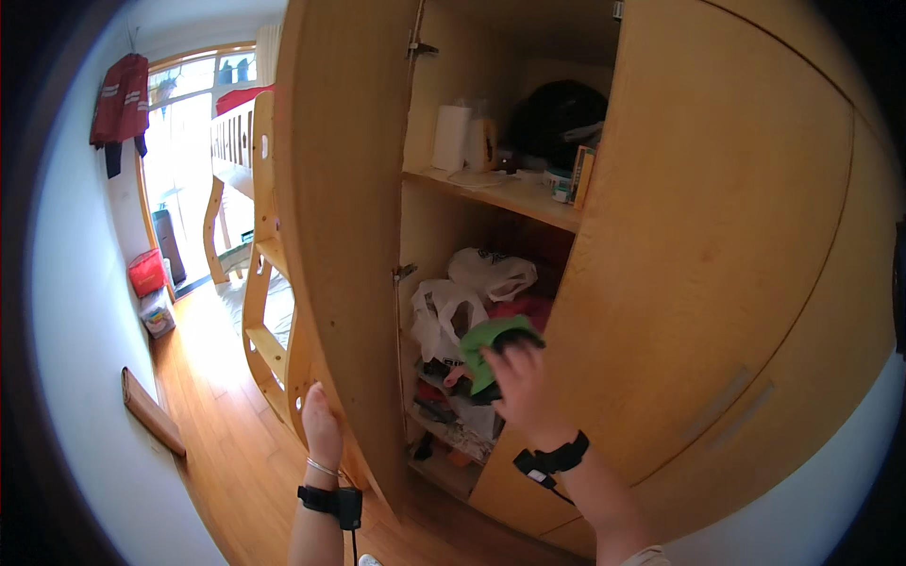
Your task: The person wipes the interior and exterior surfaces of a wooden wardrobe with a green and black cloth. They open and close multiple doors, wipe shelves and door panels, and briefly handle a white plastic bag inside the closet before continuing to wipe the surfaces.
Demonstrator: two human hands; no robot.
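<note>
My right hand (520, 378) holds a green cloth item (488, 339) with a dark part at its upper edge, in front of the lower opening of a wooden wardrobe. Behind it, white plastic bags (442, 311) are piled on the shelf, with red fabric (524, 308) beside them. My left hand (322, 424) is at the outer edge of the swung-out wardrobe door (347, 247); whether its fingers grip that edge cannot be told. Both wrists wear black straps with small devices and cables.
The middle shelf (495, 191) bears a white box, books and a black bag. Closed wardrobe doors (708, 212) stand at the right. A bunk bed ladder (272, 347) rises beyond the left door. A rolled brown mat (152, 414) lies along the left wall.
</note>
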